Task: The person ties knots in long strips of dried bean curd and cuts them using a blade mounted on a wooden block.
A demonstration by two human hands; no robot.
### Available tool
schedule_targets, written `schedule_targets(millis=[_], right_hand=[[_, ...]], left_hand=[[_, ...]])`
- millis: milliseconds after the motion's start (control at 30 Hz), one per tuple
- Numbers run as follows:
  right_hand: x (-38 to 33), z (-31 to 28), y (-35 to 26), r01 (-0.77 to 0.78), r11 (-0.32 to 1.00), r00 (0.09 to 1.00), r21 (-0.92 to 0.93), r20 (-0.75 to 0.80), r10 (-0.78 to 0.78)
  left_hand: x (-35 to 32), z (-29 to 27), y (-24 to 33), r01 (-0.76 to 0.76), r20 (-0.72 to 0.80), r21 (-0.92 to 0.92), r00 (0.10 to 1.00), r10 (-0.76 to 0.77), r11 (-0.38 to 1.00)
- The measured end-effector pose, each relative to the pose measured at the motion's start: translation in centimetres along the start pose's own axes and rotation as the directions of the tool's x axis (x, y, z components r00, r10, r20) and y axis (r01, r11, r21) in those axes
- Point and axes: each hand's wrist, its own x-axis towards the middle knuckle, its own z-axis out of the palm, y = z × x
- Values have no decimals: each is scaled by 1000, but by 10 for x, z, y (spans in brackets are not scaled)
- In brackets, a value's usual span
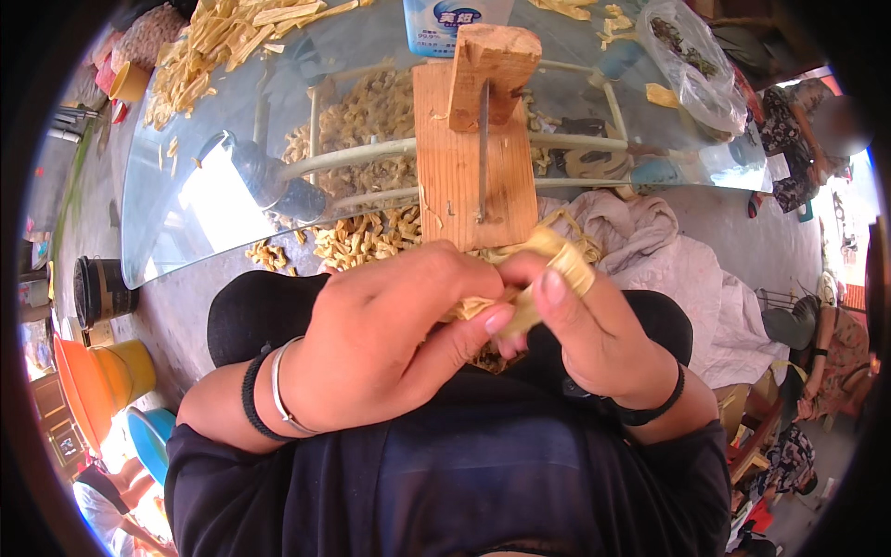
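Note:
Above my lap, a pale yellow, pliable flat strip (pixel 573 267) is pinched between my two hands. My left hand (pixel 376 320) is closed on its left part, with thumb and fingers pressed together. My right hand (pixel 599 325) grips the other side, where the strip curls up in a loop past the thumb. Just beyond the hands lies a wooden board (pixel 450 176) with an upright block (pixel 497 60) at its far end. A thin metal blade (pixel 484 148) runs along the board from the block. My fingers partly hide the strip's middle.
The board rests on a glass table (pixel 153 218). Yellow strips (pixel 200 60) are heaped at its far left. Many curled pieces (pixel 367 116) show through the glass. A plastic bag (pixel 691 70) lies far right, and a pale cloth (pixel 691 288) by my right knee. Buckets (pixel 135 367) stand left; other people sit right.

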Motion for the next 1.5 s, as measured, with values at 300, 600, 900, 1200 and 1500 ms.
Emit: schedule_targets(millis=[300,600,900,1200,1500], right_hand=[[0,-3,-4,313,945,946,97,-113,-302],[12,-7,1,624,689,768,-369,126,-628],[14,-4,23,487,466,663,-738,-35,-748],[20,-6,13,612,487,693,-623,128,-709],[13,-31,0,495,393,709,-775,100,-698]], left_hand=[[-1,4,-15,-128,-114,-70,986,119,989],[0,8,-26,1,-39,-561,999,-27,828],[-8,23,8,-155,-274,57,948,165,986],[-1,10,-14,-29,-55,-156,998,21,987],[-12,-18,-18,-49,-108,-53,993,43,997]])
